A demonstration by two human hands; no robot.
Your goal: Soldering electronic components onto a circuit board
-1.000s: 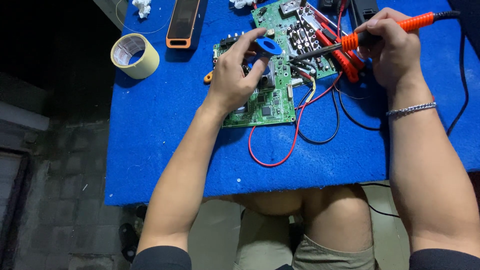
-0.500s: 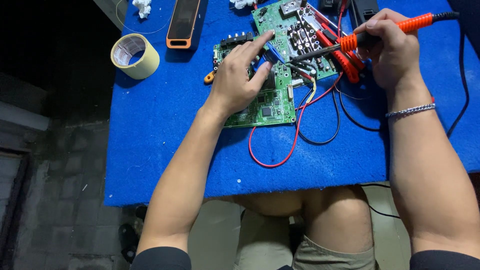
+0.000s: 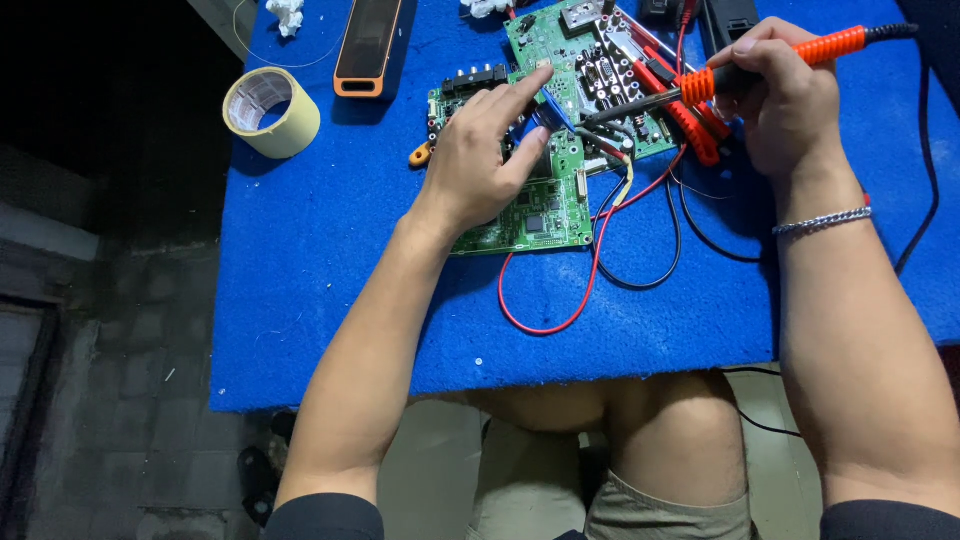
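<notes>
My left hand (image 3: 485,160) rests on a green circuit board (image 3: 535,210) and pinches a small blue part (image 3: 550,112) between forefinger and thumb. My right hand (image 3: 790,105) grips an orange-handled soldering iron (image 3: 770,62), its metal tip pointing left toward the blue part. A second green circuit board (image 3: 560,40) lies behind the first. Red and black wires (image 3: 590,275) loop from the boards toward me over the blue mat (image 3: 330,270).
A roll of beige tape (image 3: 270,110) sits at the mat's far left. A black device with an orange rim (image 3: 368,45) lies beside it. Red-handled tools (image 3: 690,120) lie under the iron. A black cord (image 3: 925,190) runs down the right. The mat's near edge is above my knees.
My left hand's fingers have shifted on the blue part: the forefinger now stretches out over it. The right hand and iron have stayed put.
</notes>
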